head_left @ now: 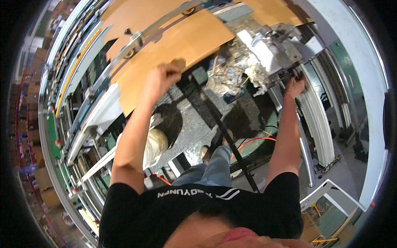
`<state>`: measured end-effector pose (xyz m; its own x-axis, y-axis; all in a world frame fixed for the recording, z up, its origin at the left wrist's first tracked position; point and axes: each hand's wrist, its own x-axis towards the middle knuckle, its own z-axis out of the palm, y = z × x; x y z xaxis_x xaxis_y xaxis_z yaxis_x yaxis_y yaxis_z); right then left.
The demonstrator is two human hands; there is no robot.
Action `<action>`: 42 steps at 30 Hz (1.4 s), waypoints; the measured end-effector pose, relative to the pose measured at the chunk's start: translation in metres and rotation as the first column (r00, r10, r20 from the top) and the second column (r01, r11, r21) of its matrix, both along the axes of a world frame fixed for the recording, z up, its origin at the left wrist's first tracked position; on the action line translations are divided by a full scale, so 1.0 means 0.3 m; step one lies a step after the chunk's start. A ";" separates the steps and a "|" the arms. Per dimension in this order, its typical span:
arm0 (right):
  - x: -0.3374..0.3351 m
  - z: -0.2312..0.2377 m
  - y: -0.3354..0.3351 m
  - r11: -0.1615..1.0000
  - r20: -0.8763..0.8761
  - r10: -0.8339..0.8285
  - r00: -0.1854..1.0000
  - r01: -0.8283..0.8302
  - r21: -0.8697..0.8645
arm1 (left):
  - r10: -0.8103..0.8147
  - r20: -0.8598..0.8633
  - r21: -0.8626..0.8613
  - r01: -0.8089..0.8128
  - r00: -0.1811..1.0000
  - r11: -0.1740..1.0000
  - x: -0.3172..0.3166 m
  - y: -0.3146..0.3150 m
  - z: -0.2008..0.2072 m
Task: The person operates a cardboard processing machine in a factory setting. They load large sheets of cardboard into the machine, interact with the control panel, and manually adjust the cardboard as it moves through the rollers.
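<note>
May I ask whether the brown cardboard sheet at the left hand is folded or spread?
Spread: the brown cardboard sheet shows a broad face without visible folds.

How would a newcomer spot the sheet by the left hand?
From the black shirt, follow the left forearm up to the left hand. The sheet is the broad, flat brown surface just beyond it. Another brown sheet shows at upper right, past the machinery, but only this one has the hand at its edge.

Industrial workshop / factory floor: big brown sheet (pixel 186 43) on heavy machinery (pixel 89 94) w/ long white metal rail (pixel 318 120) at R, residue-caked mech. unit (pixel 281 49), white bucket (pixel 155 144), blurred brown stacks (pixel 33 118) far L.
</note>
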<state>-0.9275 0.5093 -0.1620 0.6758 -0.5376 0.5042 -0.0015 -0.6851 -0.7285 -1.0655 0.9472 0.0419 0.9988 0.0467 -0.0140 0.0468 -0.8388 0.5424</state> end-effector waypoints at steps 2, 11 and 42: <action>-0.014 0.172 0.085 0.988 0.346 0.009 0.938 -0.063 0.144 | -0.019 0.178 0.225 -0.022 0.984 0.974 -0.094 -0.023 -0.004; 0.171 0.684 0.267 0.851 -0.221 0.387 0.895 -0.439 -0.290 | -0.189 0.424 0.161 0.131 0.886 0.978 0.099 -0.327 0.008; 0.060 0.504 -0.009 0.893 0.072 0.443 0.893 -0.434 -0.116 | -0.234 0.425 0.474 0.006 0.875 0.881 0.189 -0.204 -0.139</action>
<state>-0.9094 0.5066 -0.0107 0.7787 -0.1441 0.6107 0.3804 -0.6656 -0.6421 -1.0089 0.8860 0.0002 0.8806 -0.1869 0.4355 -0.2269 -0.9730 0.0412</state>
